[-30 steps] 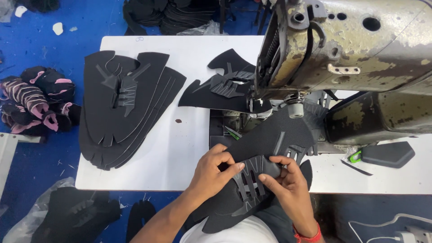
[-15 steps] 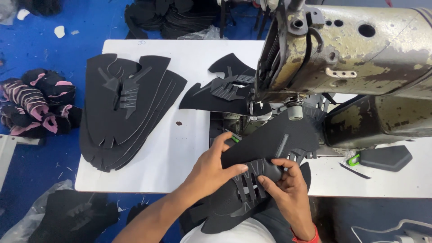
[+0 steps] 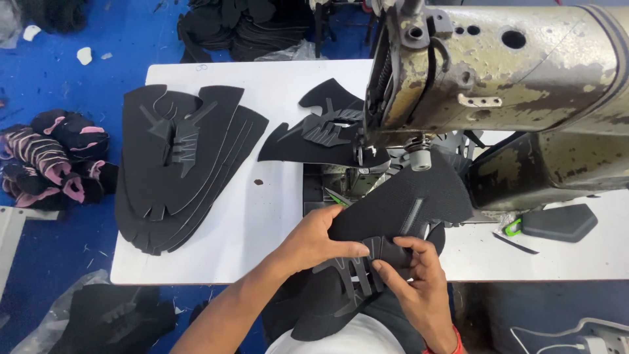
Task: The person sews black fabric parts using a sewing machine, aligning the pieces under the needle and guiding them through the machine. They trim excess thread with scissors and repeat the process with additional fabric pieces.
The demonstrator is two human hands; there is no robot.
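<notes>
Black shoe-upper piece sits at the front edge of the white bench, its far end under the head of the worn sewing machine, near end hanging over the person's lap. Left hand is closed on the piece's near-left edge, thumb on top, fingers curled under. Right hand pinches a black strap overlay against the piece w/ thumb & fingertips, not fully closed. Both hands almost touching. Green-handled snips lie on the bench just beyond the left hand. Stack of cut black uppers lies well to the left; another loose upper sits behind, beside the machine. Pink & black pieces are on the blue floor, far left
</notes>
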